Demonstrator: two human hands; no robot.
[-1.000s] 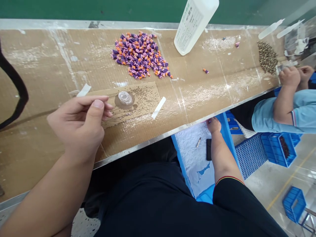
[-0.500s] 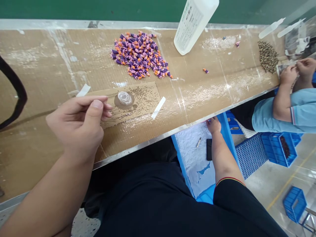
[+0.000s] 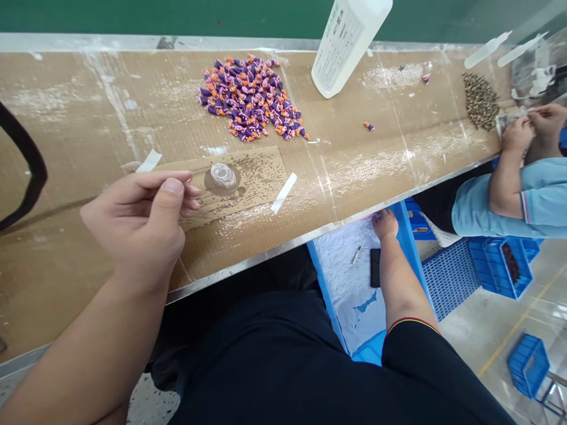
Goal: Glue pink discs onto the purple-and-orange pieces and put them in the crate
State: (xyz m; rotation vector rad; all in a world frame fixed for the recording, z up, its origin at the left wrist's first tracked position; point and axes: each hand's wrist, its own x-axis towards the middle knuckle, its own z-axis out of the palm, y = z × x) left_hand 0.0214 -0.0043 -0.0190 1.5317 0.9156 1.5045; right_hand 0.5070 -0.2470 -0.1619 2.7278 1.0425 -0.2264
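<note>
My left hand [image 3: 139,215] hovers over the table at the left. Its fingers are curled and the thumb rests near the index finger; anything between them is hidden. Just beyond its fingertips, a clear round plastic piece [image 3: 224,175] sits in a wet dark patch on a cardboard strip [image 3: 261,171]. My right hand [image 3: 386,224] is low at the right, by the table's front edge and over a blue tray [image 3: 323,277] lined with a pale sheet. Its fingertips are largely hidden, so I cannot tell what they touch.
Behind the strip lies a heap of small purple and orange figures [image 3: 250,97]. A large white bottle [image 3: 348,47] stands tilted in view beside it. White tape [image 3: 283,193] crosses the strip's right end. A co-worker's hands [image 3: 518,133] work at the far right near a brownish pile [image 3: 481,101].
My left hand has shifted very slightly to the left. My right hand has moved a touch to the right at the tray. The objects on the table stay in place.
</note>
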